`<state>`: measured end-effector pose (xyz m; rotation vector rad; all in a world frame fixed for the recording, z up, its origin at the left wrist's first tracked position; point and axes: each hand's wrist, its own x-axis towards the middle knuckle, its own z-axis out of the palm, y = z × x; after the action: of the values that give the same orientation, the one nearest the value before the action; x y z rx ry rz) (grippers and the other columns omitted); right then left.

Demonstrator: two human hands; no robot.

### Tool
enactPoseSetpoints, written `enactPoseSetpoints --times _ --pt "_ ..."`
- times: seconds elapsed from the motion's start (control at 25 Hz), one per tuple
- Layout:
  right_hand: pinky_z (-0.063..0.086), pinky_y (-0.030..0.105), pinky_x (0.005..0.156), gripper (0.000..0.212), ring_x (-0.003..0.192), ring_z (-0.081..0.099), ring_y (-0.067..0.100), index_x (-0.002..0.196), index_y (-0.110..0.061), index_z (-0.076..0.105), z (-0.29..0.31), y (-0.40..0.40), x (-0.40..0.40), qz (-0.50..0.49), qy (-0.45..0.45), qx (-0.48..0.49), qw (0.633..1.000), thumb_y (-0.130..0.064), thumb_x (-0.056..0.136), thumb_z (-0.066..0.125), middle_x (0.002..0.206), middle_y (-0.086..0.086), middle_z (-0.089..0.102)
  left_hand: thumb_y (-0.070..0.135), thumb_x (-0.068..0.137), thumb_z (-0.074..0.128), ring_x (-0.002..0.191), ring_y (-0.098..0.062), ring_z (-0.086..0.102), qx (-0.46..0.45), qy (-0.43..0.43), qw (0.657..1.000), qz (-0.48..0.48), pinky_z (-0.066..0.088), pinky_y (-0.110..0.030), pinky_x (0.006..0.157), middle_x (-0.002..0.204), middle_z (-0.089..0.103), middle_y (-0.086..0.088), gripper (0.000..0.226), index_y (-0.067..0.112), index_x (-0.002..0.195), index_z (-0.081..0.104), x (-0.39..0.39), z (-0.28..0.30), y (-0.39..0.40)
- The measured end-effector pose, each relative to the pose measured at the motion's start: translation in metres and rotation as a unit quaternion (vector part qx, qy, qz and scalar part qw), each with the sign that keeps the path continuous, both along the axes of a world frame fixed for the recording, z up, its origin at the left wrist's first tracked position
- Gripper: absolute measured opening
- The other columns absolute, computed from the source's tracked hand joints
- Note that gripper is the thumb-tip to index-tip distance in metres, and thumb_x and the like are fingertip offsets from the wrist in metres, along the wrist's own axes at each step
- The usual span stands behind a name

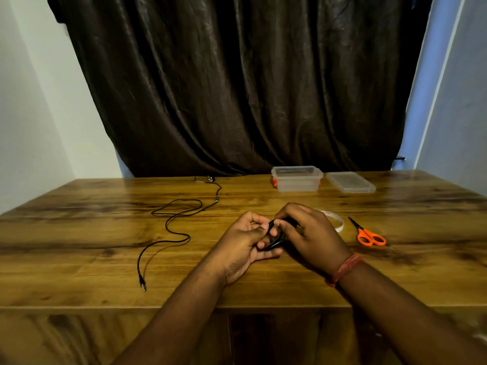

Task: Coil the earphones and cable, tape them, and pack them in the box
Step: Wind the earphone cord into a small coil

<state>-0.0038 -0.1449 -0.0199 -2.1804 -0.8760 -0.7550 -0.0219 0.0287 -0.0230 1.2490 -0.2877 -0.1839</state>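
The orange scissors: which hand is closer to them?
Right. The right hand is just left of the scissors, by the tape roll; the left hand is farther left.

At frame centre, the left hand and right hand grip a black coiled cable. The earphones sprawl centre-left on the table; the clear box sits above.

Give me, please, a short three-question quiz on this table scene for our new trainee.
1. True or false: the clear box has its lid on.
2. Which lies right of the tape roll? A) scissors B) a pen C) a phone
3. What do the left hand and right hand hold between them?

Key:
1. False; the lid lies beside it.
2. A.
3. A coiled black cable; the earphones lie uncoiled on the table.
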Motion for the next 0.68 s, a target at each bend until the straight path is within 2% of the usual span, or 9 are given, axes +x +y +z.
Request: enactPoseSetpoints --times 0.12,0.2,0.32,0.52,0.68 --pt "0.046 0.023 0.066 0.006 0.080 0.057 0.004 0.090 -0.019 0.062 -0.0001 0.0000 0.0007 -0.005 -0.003 0.003 1.000 -0.017 0.095 0.060 0.084 -0.011 0.060 -0.001 0.100 0.042 0.051 -0.008 0.044 -0.022 0.016 1.000 0.009 0.055 -0.033 0.049 0.078 0.060 -0.006 0.011 0.006 0.109 0.043 -0.0013 0.0030 -0.0010" --pt "0.044 0.020 0.067 0.006 0.079 0.056 0.003 0.090 -0.019 0.062 -0.0004 -0.0006 0.0008 -0.009 -0.006 0.003 1.000 -0.016 0.095 0.060 0.084 -0.010 0.060 -0.003 0.100 0.038 0.051 -0.010 0.046 -0.033 0.024 0.999 0.020 0.051 -0.031 0.045 0.079 0.061 -0.008 0.013 0.006 0.109 0.042 -0.0008 0.0030 -0.0011" --pt "0.043 0.017 0.067 0.006 0.080 0.056 0.003 0.089 -0.018 0.062 -0.0001 -0.0008 0.0006 -0.008 -0.006 0.013 1.000 -0.016 0.095 0.061 0.084 -0.010 0.061 -0.005 0.098 0.037 0.052 -0.012 0.047 -0.039 0.025 0.999 0.018 0.046 -0.028 0.042 0.076 0.062 -0.009 0.017 0.007 0.109 0.042 0.0000 0.0021 0.0006" --pt "0.047 0.025 0.067 0.006 0.080 0.058 0.004 0.089 -0.019 0.063 0.0004 -0.0015 0.0013 -0.002 -0.005 0.025 1.000 -0.016 0.094 0.062 0.084 -0.010 0.062 -0.005 0.096 0.034 0.056 -0.012 0.048 -0.045 0.014 0.998 -0.033 0.042 -0.026 0.045 0.082 0.064 -0.012 0.022 0.006 0.097 0.053 -0.0003 0.0035 0.0043" --pt "0.046 0.027 0.067 0.005 0.079 0.058 0.005 0.089 -0.016 0.063 0.0010 -0.0024 0.0004 0.002 -0.006 0.022 1.000 -0.015 0.094 0.062 0.083 -0.009 0.062 -0.003 0.095 0.035 0.059 -0.013 0.052 -0.028 0.014 0.998 -0.050 0.044 -0.025 0.048 0.084 0.068 -0.013 0.025 0.003 0.093 0.059 -0.0012 0.0040 0.0062"
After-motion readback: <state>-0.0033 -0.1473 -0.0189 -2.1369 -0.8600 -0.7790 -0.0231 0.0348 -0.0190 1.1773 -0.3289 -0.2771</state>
